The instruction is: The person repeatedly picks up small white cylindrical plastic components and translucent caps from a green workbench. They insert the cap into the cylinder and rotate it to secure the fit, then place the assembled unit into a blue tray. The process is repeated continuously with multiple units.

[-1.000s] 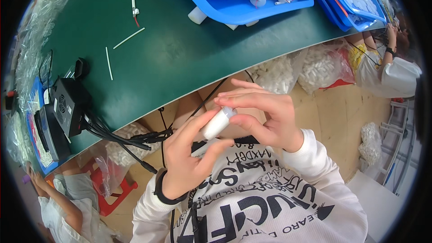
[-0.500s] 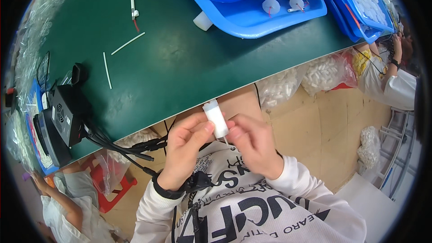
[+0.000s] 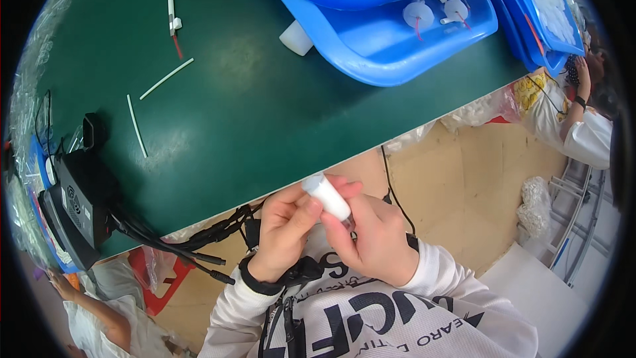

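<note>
Between my two hands is a white plastic cylinder, tilted, its paler end pointing up and left toward the table edge. My left hand pinches its side between thumb and fingers. Around the lower right end my right hand is closed, thumb below and fingers above, partly covering it. On the green table ahead lie two thin white tubes, one slanted and one more upright. Beyond them is a slim white piece with a red end. Another white cylinder rests against a blue tray.
Stacked blue trays at the far right hold round white parts with red wires. A black box with cables stands at the left table edge. Co-workers sit left and right. A metal frame stands on the floor at right.
The cylinder has tilted further and my right hand has moved from the thin stem below it to wrap its lower end. The view has shifted, so the table things appear lower and further left.
</note>
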{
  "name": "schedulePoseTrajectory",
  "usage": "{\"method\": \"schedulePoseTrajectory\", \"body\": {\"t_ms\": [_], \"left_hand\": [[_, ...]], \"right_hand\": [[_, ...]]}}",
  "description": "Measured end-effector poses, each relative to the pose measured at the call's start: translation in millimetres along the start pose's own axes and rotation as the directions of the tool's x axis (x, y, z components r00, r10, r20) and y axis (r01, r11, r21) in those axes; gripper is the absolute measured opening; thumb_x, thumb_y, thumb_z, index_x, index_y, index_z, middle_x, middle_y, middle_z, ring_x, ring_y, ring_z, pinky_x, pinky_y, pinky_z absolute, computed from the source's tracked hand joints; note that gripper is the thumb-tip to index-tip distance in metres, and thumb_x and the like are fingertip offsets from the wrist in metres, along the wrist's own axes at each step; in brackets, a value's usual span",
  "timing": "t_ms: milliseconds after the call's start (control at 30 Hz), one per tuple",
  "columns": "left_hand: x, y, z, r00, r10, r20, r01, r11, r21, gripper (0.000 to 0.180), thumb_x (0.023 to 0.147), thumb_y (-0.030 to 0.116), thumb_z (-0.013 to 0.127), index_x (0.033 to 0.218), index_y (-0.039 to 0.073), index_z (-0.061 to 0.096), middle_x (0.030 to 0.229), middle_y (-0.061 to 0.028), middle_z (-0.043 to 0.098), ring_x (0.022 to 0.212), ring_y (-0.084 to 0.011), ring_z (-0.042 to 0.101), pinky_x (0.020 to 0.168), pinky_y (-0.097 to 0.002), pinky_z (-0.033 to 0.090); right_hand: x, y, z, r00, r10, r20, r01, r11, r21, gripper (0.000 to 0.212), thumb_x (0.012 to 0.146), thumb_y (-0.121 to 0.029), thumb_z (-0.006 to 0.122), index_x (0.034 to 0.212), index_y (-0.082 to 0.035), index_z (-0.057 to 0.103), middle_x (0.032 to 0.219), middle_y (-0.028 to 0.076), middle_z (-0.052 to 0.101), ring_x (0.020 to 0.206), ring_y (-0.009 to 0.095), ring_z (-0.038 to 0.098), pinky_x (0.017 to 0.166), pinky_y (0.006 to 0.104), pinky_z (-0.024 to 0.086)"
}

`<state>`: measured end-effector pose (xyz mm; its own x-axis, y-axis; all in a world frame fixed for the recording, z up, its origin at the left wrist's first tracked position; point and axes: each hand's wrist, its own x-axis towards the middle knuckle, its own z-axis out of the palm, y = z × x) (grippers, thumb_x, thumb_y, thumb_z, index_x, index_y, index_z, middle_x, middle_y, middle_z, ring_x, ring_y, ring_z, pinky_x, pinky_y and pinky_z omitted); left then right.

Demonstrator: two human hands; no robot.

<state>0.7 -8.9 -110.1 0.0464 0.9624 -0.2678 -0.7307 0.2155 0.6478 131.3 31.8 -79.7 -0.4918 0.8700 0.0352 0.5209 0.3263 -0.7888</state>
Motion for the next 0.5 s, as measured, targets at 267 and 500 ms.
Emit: {"method": "schedulePoseTrajectory", "body": {"t_ms": [267, 500], "left_hand": [[7, -4, 6, 0.996, -0.072, -0.043, 0.068, 0.993, -0.092, 0.044, 0.09, 0.032, 0.053, 0.115, -0.004, 0.052, 0.106, -0.0166, 0.063, 0.104, -0.0259, 0.056, 0.092, -0.0374, 0.042], [12, -25, 4, 0.998, 0.015, 0.06, 0.006, 0.941, -0.338, 0.042, 0.092, 0.028, 0.05, 0.119, -0.003, 0.049, 0.114, -0.0152, 0.059, 0.111, -0.0292, 0.052, 0.095, -0.0397, 0.041]], "right_hand": [[13, -7, -19, 0.991, -0.078, 0.111, 0.104, 0.962, -0.251, 0.025, 0.08, -0.019, 0.065, 0.084, 0.001, 0.052, 0.055, 0.004, 0.051, 0.042, 0.017, 0.052, 0.039, 0.0271, 0.041], [27, -19, -35, 0.975, -0.044, 0.219, 0.127, 0.916, -0.381, 0.025, 0.078, -0.019, 0.066, 0.081, 0.001, 0.052, 0.055, 0.004, 0.05, 0.041, 0.016, 0.051, 0.039, 0.0267, 0.041]]}}
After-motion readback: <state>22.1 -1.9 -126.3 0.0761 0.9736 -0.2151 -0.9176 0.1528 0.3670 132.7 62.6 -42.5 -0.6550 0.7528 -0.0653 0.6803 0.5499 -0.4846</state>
